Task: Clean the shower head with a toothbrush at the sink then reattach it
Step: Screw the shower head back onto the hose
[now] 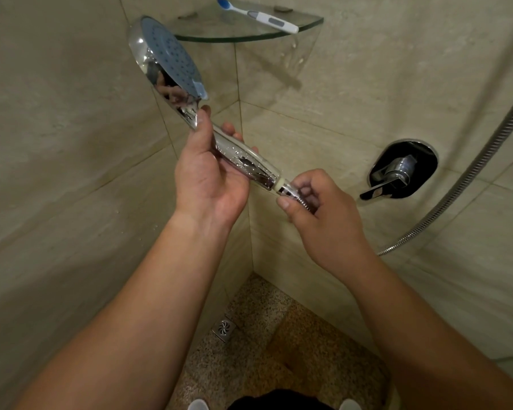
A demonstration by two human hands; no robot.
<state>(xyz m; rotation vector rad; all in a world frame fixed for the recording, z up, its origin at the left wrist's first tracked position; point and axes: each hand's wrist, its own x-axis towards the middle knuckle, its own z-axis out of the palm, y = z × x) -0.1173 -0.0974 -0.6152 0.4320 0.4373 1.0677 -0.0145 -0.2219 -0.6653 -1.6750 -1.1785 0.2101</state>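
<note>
Beige-tiled shower corner (71,143), seen from above, speckled stone floor (249,335) far below. Chrome shower head (172,63) held up at centre left, spray face with its blue-grey nozzle disc tilted up and to the right, wet handle slanting down to the right. Left hand (211,179) wrapped around the middle of the handle, thumb lying along the near side, fingertips showing past the far side. Right hand (314,208) just right of it, fingers curled tight round the metal hose nut (290,191) at the handle's cream-coloured end, thumb pressed beneath; whether the nut is fully threaded on cannot be told. Ribbed metal hose (471,173) curving away on the right, from the upper right edge down to behind the right forearm. Black-and-chrome mixer lever (397,173) on the right wall, just beyond the right hand. Glass corner shelf (279,34) above, at the far top, with a white and blue toothbrush (258,14) lying across it, bristles to the left. Square metal floor drain (223,329) in the corner below, between the forearms. Two pale shoe tips (197,405) at the bottom edge.
</note>
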